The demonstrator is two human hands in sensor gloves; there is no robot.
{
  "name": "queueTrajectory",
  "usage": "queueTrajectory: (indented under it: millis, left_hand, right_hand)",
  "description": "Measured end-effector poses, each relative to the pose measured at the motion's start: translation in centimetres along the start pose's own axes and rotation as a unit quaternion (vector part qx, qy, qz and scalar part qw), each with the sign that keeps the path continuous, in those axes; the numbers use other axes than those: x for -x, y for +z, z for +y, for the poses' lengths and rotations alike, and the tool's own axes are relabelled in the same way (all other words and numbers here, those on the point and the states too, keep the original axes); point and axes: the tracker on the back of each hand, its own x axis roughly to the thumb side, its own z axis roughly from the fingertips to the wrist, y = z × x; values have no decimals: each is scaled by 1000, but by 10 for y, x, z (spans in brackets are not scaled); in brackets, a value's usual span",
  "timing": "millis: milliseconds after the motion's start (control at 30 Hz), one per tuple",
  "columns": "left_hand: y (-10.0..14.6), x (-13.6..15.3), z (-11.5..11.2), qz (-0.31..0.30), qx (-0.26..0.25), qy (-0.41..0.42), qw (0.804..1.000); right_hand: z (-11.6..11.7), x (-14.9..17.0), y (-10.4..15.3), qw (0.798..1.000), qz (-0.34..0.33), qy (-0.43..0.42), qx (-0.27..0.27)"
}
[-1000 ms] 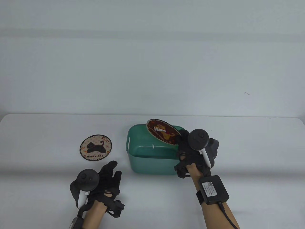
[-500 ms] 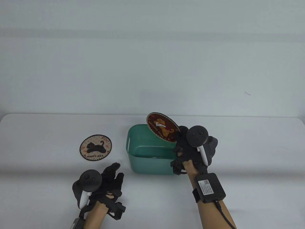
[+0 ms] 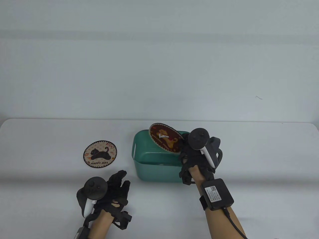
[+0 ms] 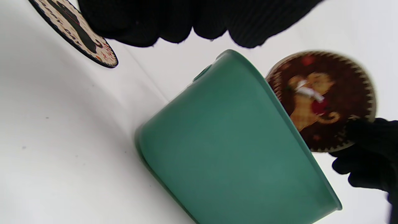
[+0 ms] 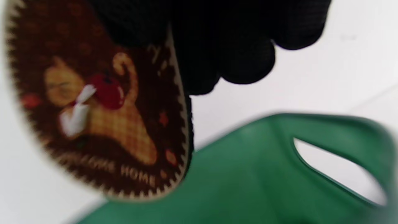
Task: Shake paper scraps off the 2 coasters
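Note:
My right hand [image 3: 189,147] pinches the edge of a dark brown round coaster [image 3: 165,137] [image 4: 320,99] [image 5: 96,105] and holds it tilted over the green bin [image 3: 147,161]. A white paper scrap [image 3: 163,136] [image 5: 76,115] clings to its face. A cream coaster with a black cat [image 3: 100,154] [image 4: 74,34] lies flat on the table left of the bin. My left hand [image 3: 117,186] rests open on the table near the bin's front left corner, holding nothing.
The green bin [image 4: 230,149] [image 5: 279,174] has handle slots in its end walls, and small white bits lie on its bottom. The white table [image 3: 261,161] ends at a pale wall behind.
My right hand swung the brown coaster up and then back down and left over the bin. One scrap that was falling a second ago is now in the bin. My left hand shifted slightly right.

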Motion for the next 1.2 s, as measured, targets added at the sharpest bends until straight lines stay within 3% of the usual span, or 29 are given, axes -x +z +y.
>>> queueTrajectory:
  millis: [67,100,133,200,233,267,300,333,400,500,633,933,1067,1200]
  left_hand:
    - [0,0,1,1,-1,0,1000]
    - [-1,0,1,1,-1,2,1000]
    - [-1,0,1,1,-2,3,1000]
    - [0,0,0,1,-1,2,1000]
    - [0,0,0,0,0,0,1000]
    - [0,-1,0,0,1,-1,1000]
    - [-1,-1,0,-1,0,0,1000]
    - [-1,-1,0,-2,0,1,1000]
    - [-1,-1,0,-3,-1,-1,1000]
    - [-1,-6,3,-13,-8,4,1000]
    - [-8,-25,6,-25,-8,18,1000]
    - [-57,-119,10,-85,-1,-95,992]
    - [-81,-138,-8,-75,33,-132,988]
    - [-99,-131,-31,-16,90,-185,979]
  right_hand:
    - [8,-2,0,999,-6,-14,-46]
    - [12,-3,-1,994,-1,38,-101]
    - [10,-3,0,992,-6,67,-104]
    - [6,1,2,1000,-10,-1,-1]
    - [8,2,1,1000,-9,-24,-15]
    - [14,1,-2,996,1,-19,-83]
    - [16,1,-3,991,16,18,-131]
    - [13,1,-3,989,4,45,-141]
    - [9,3,1,999,-9,31,-32]
    - [12,6,-1,995,2,-8,-103]
    - [8,11,-2,995,-3,-33,-97]
    - [12,15,-4,980,-18,-128,-149]
    - [13,13,-2,974,-42,-149,-164]
    - [11,18,-6,977,-48,-132,-162]
